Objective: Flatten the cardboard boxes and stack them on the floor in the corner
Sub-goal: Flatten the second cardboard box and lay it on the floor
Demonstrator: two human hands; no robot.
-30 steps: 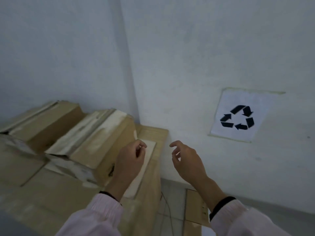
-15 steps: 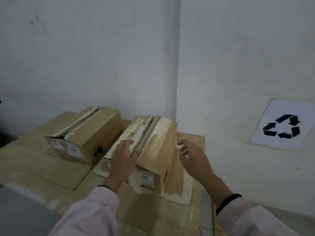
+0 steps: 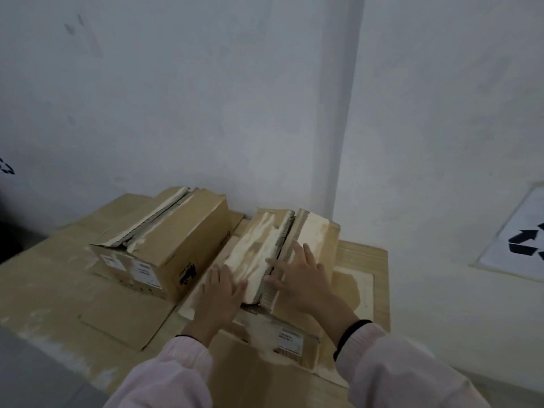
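Observation:
Two brown cardboard boxes stand on a wide cardboard-covered surface [image 3: 59, 278] in the room's corner. The right box [image 3: 315, 231] has torn, pale top flaps with a seam down the middle. My left hand [image 3: 220, 295] lies flat on its left flap, fingers spread. My right hand [image 3: 303, 275] lies flat on the right flap, fingertips at the seam. Neither hand grips anything. The left box [image 3: 182, 234] stands apart to the left, its top flaps closed and ragged.
White walls meet in a corner [image 3: 350, 113] just behind the boxes. A paper sheet with a black recycling symbol [image 3: 527, 242] is stuck on the right wall. Loose flat cardboard flaps [image 3: 123, 316] lie in front of the boxes. Grey floor shows at bottom left.
The view swung left and closer to the boxes. Both hands came down onto the right box's top flaps; the right hand moved from beside the box onto its right flap.

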